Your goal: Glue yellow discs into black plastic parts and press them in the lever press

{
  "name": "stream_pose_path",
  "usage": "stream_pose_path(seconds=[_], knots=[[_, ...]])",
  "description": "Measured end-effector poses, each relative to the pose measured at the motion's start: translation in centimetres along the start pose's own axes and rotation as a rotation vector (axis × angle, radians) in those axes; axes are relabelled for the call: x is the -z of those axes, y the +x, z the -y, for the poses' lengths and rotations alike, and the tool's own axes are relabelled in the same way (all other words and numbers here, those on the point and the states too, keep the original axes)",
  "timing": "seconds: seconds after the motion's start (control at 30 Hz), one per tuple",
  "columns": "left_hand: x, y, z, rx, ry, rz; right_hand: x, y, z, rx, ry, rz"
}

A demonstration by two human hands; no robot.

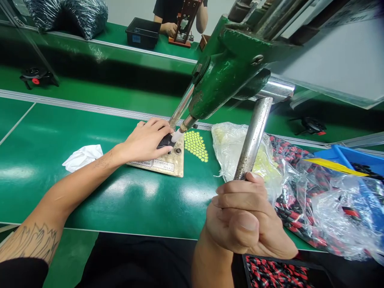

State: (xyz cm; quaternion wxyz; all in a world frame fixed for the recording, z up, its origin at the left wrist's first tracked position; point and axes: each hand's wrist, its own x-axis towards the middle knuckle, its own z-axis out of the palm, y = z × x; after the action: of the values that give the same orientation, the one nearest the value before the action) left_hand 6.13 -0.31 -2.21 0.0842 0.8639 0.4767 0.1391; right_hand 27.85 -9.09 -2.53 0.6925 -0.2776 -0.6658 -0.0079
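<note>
My right hand [240,214] is wrapped around the metal lever [253,136] of a green hand press [226,68]. My left hand [148,140] lies over the press base [168,167], with thumb and fingers around a black part [166,141], much of which the hand hides. The press's white tip [177,136] comes down onto or just above this part; I cannot tell whether they touch. Right of the base, small round yellow pieces [196,146] lie in rows on the green table [168,212].
A crumpled white tissue [84,157] lies left. On the right are a clear bag of yellow pieces [231,148], bagged red-and-black parts [294,192] and a blue bin [342,156]. A tray of red-and-black parts [276,274] sits below. Across the bench, a person [169,20] works near a black bin [142,34].
</note>
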Motion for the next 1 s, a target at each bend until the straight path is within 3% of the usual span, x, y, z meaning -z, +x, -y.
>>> stream_pose_path(seconds=[1.0], knots=[[-0.02, 0.06, 0.03, 0.003, -0.003, 0.000, -0.09, -0.05, 0.15, -0.011, -0.001, -0.014]])
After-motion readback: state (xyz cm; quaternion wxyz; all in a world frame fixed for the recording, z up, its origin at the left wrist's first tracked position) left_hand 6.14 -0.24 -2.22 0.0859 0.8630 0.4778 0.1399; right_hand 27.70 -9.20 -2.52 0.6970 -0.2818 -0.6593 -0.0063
